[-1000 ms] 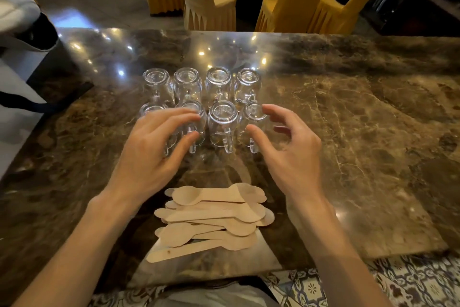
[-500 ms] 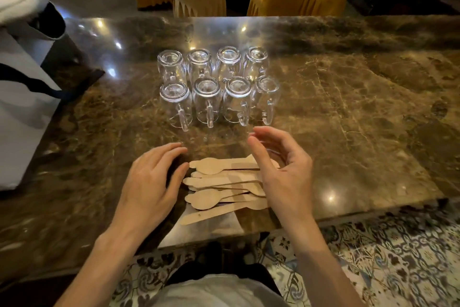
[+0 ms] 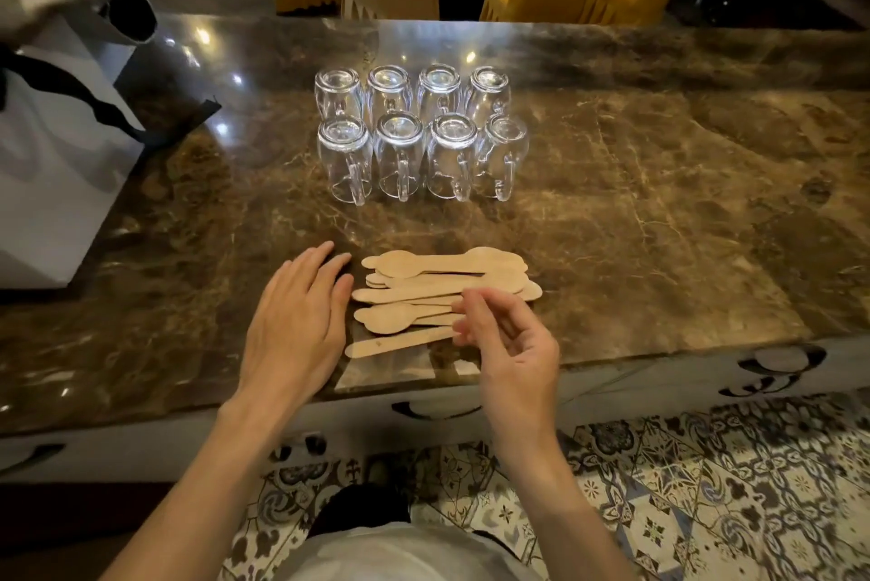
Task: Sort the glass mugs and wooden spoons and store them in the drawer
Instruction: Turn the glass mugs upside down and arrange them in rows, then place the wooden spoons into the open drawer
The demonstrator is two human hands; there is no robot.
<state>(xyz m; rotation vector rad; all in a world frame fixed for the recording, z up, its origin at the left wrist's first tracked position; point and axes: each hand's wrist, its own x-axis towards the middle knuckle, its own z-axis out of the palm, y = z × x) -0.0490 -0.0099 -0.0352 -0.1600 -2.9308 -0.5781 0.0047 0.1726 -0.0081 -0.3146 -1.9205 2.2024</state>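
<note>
L hand (image 3: 296, 326) flat, released, beside pale wooden spoons (image 3: 423, 284) on brown marble counter (image 3: 659, 227); R hand (image 3: 513, 349) curls over them (grip: can't tell).

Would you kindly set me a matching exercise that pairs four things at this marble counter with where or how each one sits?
Things:
1. clear glass mugs
2. flat pale wooden spoons
3. left hand
4. white paper bag with black handles

Places or states:
A. fingers straight, beside the pile's left end
B. upside down, two rows of four
C. standing at the far left
D. heaped near the front edge

Pairs: 1-B, 2-D, 3-A, 4-C.
</note>
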